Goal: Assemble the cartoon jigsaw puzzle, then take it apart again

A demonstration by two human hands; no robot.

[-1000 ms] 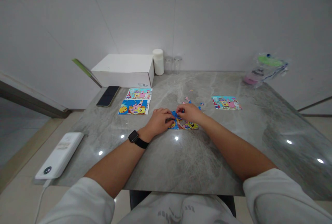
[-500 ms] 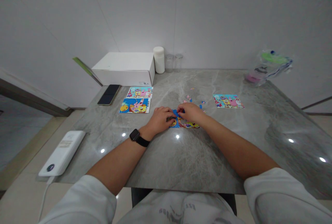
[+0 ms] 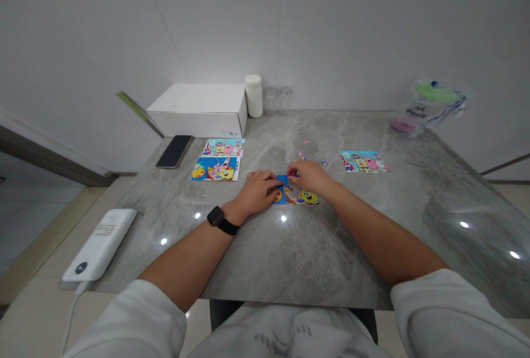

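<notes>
A partly assembled cartoon jigsaw puzzle [image 3: 307, 197] lies on the grey marbled table between my hands. My left hand [image 3: 259, 192] rests at its left edge, thumb and fingers apart, the fingertips on the puzzle. Over the upper part of the puzzle, my right hand [image 3: 309, 177] is closed in a pinch; whatever is between its fingertips is too small to make out. Loose puzzle pieces [image 3: 301, 156] are scattered just beyond my right hand, with another small piece [image 3: 324, 164] to its right.
Picture cards [image 3: 215, 169] lie at the left, another card [image 3: 364, 162] at the right. Behind stand a white box [image 3: 199, 109], a white bottle [image 3: 254, 96] and two glasses [image 3: 285, 100]. A phone [image 3: 174, 151], a power bank [image 3: 99, 245] and a plastic bag [image 3: 430, 106] are farther out.
My right hand has shifted slightly right over the puzzle, baring a little more of its blue top. Some loose pieces near it are no longer visible. My left hand has hardly moved.
</notes>
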